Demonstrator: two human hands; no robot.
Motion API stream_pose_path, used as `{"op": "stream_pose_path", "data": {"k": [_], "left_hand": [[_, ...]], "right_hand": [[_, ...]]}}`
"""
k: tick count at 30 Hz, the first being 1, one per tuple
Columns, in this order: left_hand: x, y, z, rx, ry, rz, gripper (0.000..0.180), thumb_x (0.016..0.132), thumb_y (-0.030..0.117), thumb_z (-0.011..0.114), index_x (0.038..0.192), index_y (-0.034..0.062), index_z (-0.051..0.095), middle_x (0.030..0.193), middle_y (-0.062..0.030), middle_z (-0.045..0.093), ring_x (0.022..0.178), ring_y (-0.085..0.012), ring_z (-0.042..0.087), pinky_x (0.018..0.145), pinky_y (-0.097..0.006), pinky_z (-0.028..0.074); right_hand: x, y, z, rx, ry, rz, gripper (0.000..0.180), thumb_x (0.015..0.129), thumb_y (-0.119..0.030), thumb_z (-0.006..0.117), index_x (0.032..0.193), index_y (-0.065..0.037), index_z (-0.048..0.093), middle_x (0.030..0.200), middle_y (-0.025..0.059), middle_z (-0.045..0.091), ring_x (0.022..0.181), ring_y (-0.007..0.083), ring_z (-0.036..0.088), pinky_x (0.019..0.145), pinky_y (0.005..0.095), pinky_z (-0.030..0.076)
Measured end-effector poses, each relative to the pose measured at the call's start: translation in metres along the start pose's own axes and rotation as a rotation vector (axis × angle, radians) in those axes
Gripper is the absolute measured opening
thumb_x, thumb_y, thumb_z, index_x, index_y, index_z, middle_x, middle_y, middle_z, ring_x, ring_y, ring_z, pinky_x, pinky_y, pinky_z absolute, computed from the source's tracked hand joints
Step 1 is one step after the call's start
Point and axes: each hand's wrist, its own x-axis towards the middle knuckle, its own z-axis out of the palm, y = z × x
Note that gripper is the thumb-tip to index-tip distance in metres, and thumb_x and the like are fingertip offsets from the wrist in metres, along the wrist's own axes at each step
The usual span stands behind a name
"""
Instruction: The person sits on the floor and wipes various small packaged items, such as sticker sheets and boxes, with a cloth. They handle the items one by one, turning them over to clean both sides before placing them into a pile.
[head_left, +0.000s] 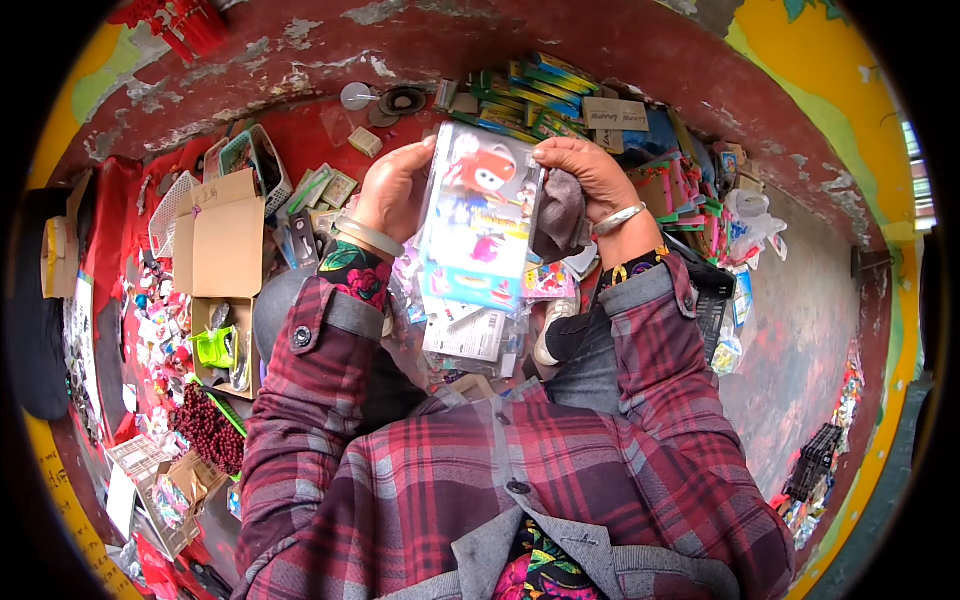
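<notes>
A clear plastic packet with a cartoon-printed card (pixel 480 215) is held up in front of me, tilted and catching glare. My left hand (pixel 392 188) grips its left edge, thumb at the upper corner. At the upper right corner my right hand (pixel 592 180) pinches the same packet. A bunched grey-brown cloth (pixel 563 218) hangs in my right hand beside the packet. Below it, between my knees, lie more flat plastic packets (pixel 465 335), one with a white barcode label. Fingertips behind the packet are hidden.
An open cardboard box (pixel 222 240) with a bright green item (pixel 213 347) stands on the left, near a plastic basket (pixel 262 160). Dark red beads (pixel 207 430) lie lower left. Stacked colourful boxes (pixel 540 95) sit by the far wall. A black crate (pixel 712 300) is at my right.
</notes>
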Motion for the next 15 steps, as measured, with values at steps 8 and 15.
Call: {"op": "stream_pose_path", "data": {"k": [8, 15], "left_hand": [[-0.004, 0.011, 0.002, -0.166, -0.152, -0.032, 0.069, 0.093, 0.055, 0.034, 0.122, -0.0072, 0.046, 0.114, -0.0205, 0.059, 0.101, -0.0262, 0.06, 0.092, -0.039, 0.045], [-0.007, 0.009, 0.009, 0.097, 0.02, 0.196, 0.023, 0.088, 0.014, 0.06, 0.107, 0.0017, 0.058, 0.095, -0.0048, 0.065, 0.084, -0.0125, 0.062, 0.077, -0.027, 0.049]], "right_hand": [[0.005, -0.004, -0.03, 0.37, 0.268, -0.191, 0.008, 0.079, -0.009, 0.067, 0.083, -0.003, 0.062, 0.072, 0.0055, 0.061, 0.066, 0.0145, 0.058, 0.063, 0.0251, 0.047], [0.001, -0.008, -0.024, 0.181, 0.233, -0.229, 0.009, 0.08, -0.01, 0.066, 0.086, -0.004, 0.062, 0.073, 0.0047, 0.062, 0.068, 0.0137, 0.059, 0.063, 0.0243, 0.048]]}}
